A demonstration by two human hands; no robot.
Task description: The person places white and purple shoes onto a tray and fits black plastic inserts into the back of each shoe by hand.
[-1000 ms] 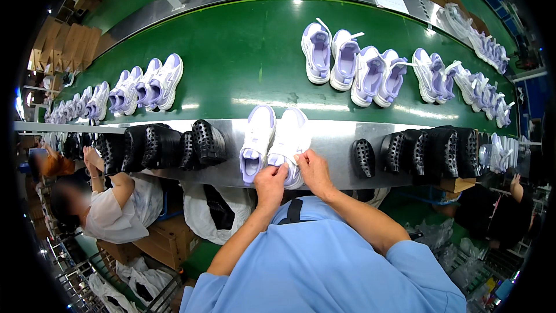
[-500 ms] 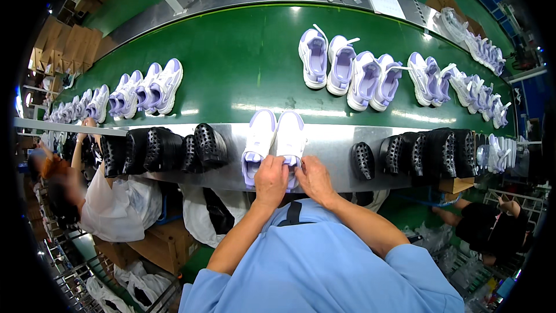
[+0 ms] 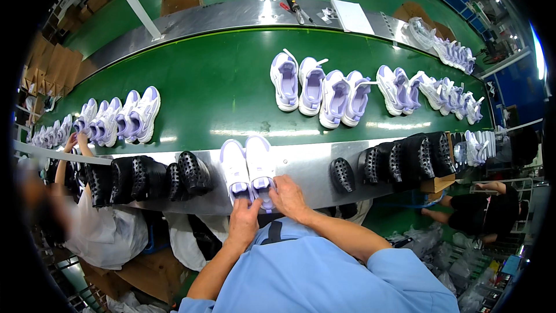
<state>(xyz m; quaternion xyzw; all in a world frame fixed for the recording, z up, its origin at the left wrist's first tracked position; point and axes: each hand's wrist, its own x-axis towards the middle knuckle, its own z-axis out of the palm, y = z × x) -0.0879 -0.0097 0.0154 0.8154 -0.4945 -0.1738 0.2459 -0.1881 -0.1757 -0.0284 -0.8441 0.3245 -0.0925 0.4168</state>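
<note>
A pair of white sneakers with lilac trim stands on the metal ledge in front of me, toes pointing away: the left sneaker [image 3: 234, 165] and the right sneaker [image 3: 259, 159]. My left hand [image 3: 244, 220] is at the heel end of the pair, its fingers closed on the left sneaker's back collar; the fingertips partly cover the opening. My right hand [image 3: 291, 198] pinches the right side of the right sneaker's collar, thumb and fingers bent around its edge. Both openings face me, and the heels are partly hidden by my fingers.
Black perforated shoe-shaped forms [image 3: 194, 173] line the ledge at left, and more black forms [image 3: 394, 162] stand at right. Across the green belt [image 3: 214, 93] sit rows of similar sneakers [image 3: 284, 81]. A screwdriver [image 3: 293, 4] and white paper [image 3: 352, 17] lie on the far rail. Another person's hand [image 3: 83, 141] is at far left.
My view has shifted, so the scene sits lower and further left. My left hand has moved from the right sneaker's collar to the left sneaker's heel; my right hand stays at the right sneaker.
</note>
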